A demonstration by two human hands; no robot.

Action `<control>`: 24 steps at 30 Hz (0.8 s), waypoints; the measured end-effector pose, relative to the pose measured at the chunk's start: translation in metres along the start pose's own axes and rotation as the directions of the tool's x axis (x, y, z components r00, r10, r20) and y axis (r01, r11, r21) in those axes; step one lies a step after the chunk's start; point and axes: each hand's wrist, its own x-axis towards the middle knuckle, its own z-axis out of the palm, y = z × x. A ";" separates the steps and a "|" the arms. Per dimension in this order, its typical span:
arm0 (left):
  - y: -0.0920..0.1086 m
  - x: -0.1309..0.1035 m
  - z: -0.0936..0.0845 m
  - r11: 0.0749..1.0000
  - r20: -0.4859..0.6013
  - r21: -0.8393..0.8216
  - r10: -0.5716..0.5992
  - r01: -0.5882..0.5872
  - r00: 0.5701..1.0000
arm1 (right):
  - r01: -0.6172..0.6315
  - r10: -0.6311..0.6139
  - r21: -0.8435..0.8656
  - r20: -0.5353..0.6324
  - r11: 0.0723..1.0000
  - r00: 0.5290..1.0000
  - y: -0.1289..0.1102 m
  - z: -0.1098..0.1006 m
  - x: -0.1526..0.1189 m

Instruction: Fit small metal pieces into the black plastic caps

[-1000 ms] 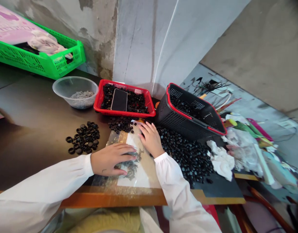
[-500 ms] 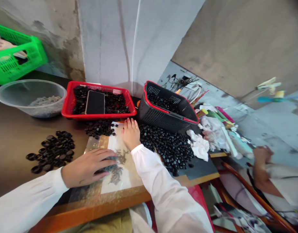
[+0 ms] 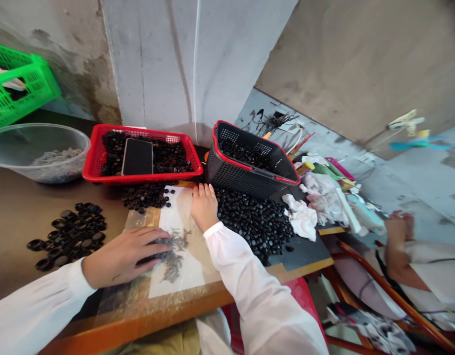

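My left hand (image 3: 126,256) rests at the left edge of a white sheet (image 3: 192,271), its fingers apart beside a heap of small grey pieces (image 3: 173,266). Near the top of the sheet, my right hand (image 3: 205,207) lies with its fingers close together at the edge of a large pile of shiny black round pieces (image 3: 253,222); whether anything is under its fingertips is hidden. A smaller pile of black pieces (image 3: 142,196) is beyond the left hand. More black caps (image 3: 74,234) lie on the brown tabletop at the left.
A red basket (image 3: 142,177) of black pieces holds a phone (image 3: 137,157). Beside it stand a dark basket (image 3: 231,172) and a clear bowl (image 3: 38,170). A green crate (image 3: 23,93) is far left, crumpled white cloth (image 3: 302,217) at right. Another person's hands (image 3: 399,227) show far right.
My right hand has shifted slightly right and down on the sheet, towards the large black pile. The view has moved a little to the right. My left hand stays beside the grey pieces.
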 end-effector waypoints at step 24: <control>-0.016 -0.006 0.002 0.990 -0.168 0.139 0.025 -0.001 0.985 | 0.157 -0.158 -0.022 -0.033 0.987 0.987 0.037 -0.005 -0.033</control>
